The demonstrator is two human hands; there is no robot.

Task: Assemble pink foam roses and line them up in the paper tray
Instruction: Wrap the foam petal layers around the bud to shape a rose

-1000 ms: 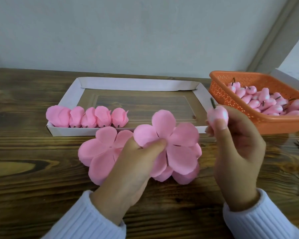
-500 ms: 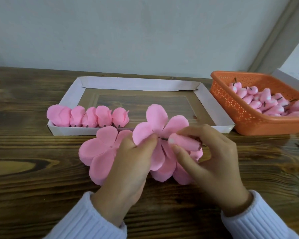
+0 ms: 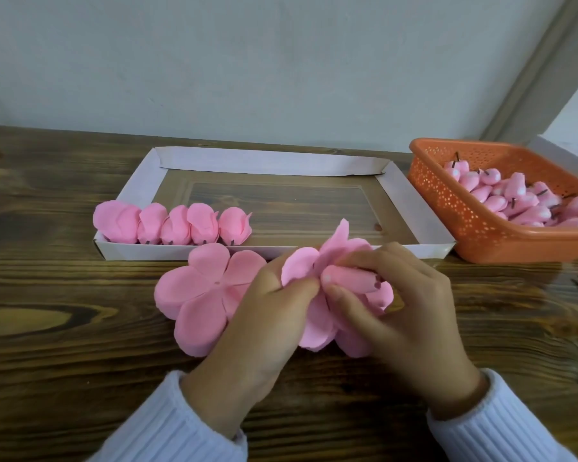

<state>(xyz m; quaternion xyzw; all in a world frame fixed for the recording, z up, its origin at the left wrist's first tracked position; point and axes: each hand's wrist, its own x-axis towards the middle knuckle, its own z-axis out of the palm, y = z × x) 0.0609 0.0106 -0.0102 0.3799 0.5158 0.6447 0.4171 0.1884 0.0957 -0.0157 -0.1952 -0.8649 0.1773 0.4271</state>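
Observation:
My left hand (image 3: 264, 315) pinches a pink five-petal foam sheet (image 3: 317, 325) lifted off the table. My right hand (image 3: 391, 305) holds a pink foam bud (image 3: 351, 278) lying sideways against the sheet's middle, its dark stem end pointing right. A second flat petal sheet (image 3: 201, 291) with a small centre hole lies on the table just left of my left hand. The white paper tray (image 3: 404, 201) sits behind, with several finished pink roses (image 3: 171, 225) lined up along its front left.
An orange perforated basket (image 3: 464, 211) holding several pink buds with dark stems stands at the right, touching the tray's right side. A white box edge (image 3: 568, 155) shows behind it. The wooden table (image 3: 64, 328) runs back to a pale wall.
My right hand brought the bud down from beside the basket to the petal sheet's middle. The sheet's petals now fold up around the bud. The flat sheet and tray stayed put.

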